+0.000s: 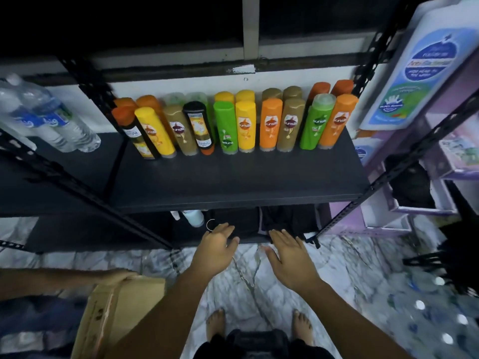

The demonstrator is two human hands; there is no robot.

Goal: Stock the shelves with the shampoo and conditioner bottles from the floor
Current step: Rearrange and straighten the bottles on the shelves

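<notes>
Several shampoo and conditioner bottles (245, 125) in orange, yellow, green, brown and black stand in two rows at the back of the black shelf (233, 182). The front half of that shelf is bare. My left hand (216, 248) and my right hand (290, 257) hang below the shelf's front edge, over the marble floor. Both are flat, palms down, fingers apart, and hold nothing. No bottle lies on the floor patch that I see.
Another person's hand (114, 277) grips a cardboard box (114, 314) at the lower left. Water bottles (49, 117) lie on the left shelf. A large white wash bottle (425, 73) stands on the purple rack at right. Dark cloth and a white bottle (193, 217) sit on the lower shelf.
</notes>
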